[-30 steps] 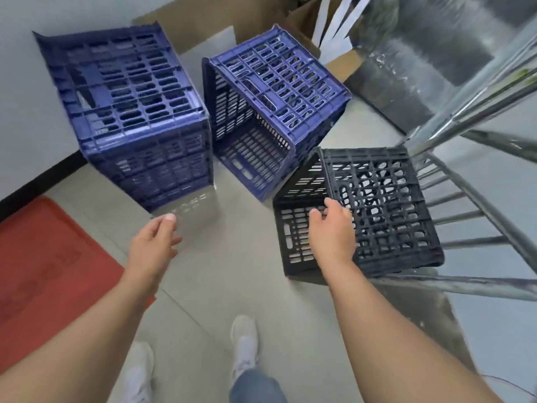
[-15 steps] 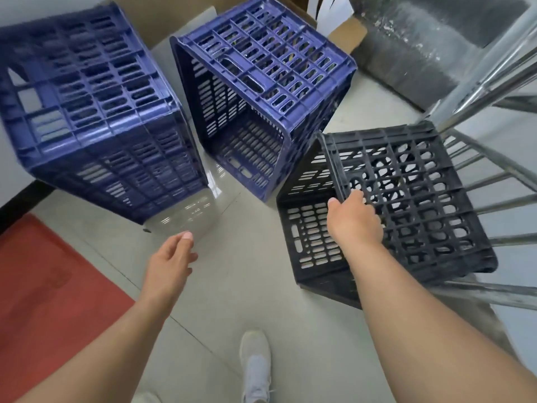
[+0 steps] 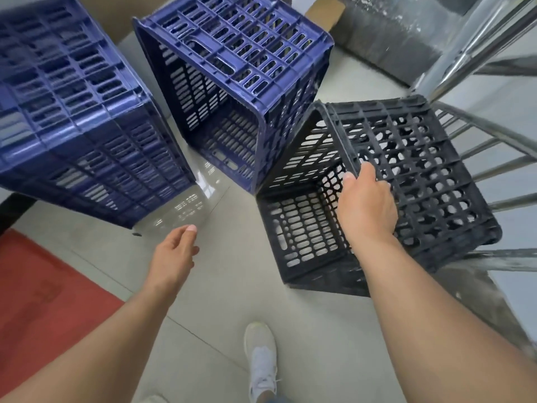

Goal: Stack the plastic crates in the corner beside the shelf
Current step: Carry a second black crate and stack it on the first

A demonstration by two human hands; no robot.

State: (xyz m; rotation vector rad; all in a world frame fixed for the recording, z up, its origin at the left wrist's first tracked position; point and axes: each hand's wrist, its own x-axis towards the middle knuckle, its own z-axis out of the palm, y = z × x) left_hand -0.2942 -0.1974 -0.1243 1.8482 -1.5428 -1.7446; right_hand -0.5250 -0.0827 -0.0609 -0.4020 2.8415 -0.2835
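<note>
On glossy tile, right hand [image 3: 366,205] gripping slotted black crate [image 3: 412,181] rim

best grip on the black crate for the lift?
Take the black crate by its upper open-mouth rim, from the person's side, as the right hand does. It lies on its side, so that rim is exposed. The free left hand could probably take the lower rim.

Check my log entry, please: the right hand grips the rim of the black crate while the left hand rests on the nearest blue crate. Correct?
Not quite. In the head view the left hand hangs open in the air, short of the nearest blue crate, touching nothing. The right hand does have its grip on the black crate rim.
</note>
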